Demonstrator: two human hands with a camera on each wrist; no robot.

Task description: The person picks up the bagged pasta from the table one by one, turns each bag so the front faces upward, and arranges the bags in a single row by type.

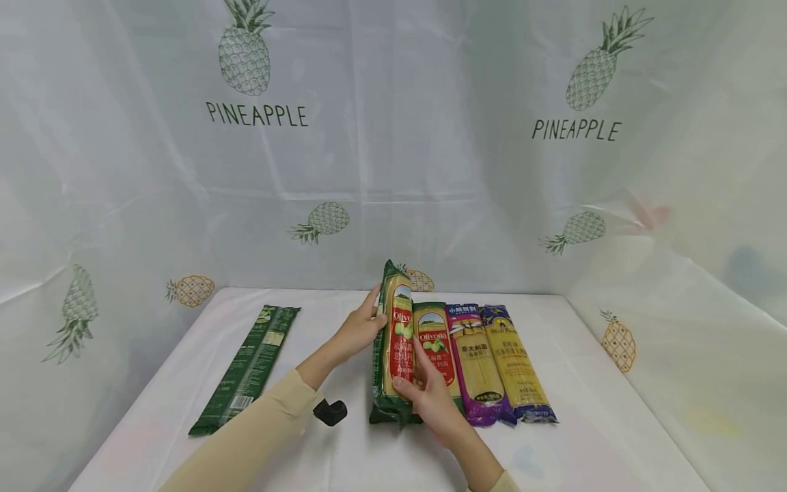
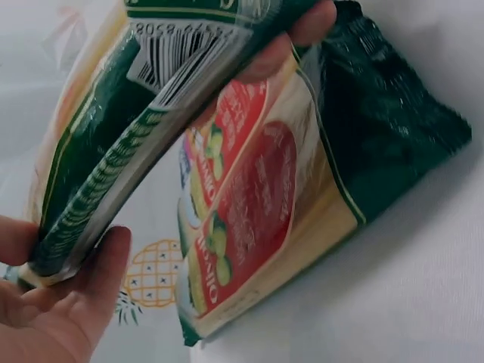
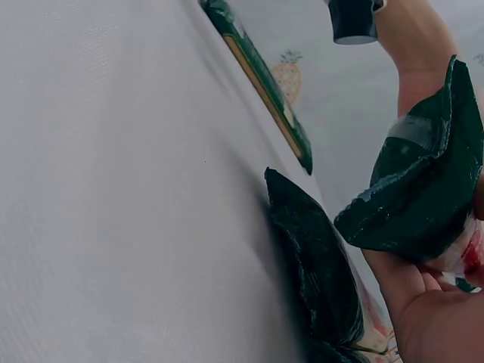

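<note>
A green-ended spaghetti packet with a red Olivoila label is held raised and tilted over the table. My left hand grips its upper left edge, thumb on the front. Lower down, my right hand grips the right edge. In the left wrist view the packet's barcode side faces the camera, and a like packet lies beneath on the cloth. Another Olivoila packet lies just right of the held one, partly behind my right hand. The right wrist view shows the held packet's dark green end.
A purple-ended spaghetti packet and a blue-and-yellow one lie side by side at the right. At the left a green packet lies back side up. White pineapple-print cloth hangs behind the table.
</note>
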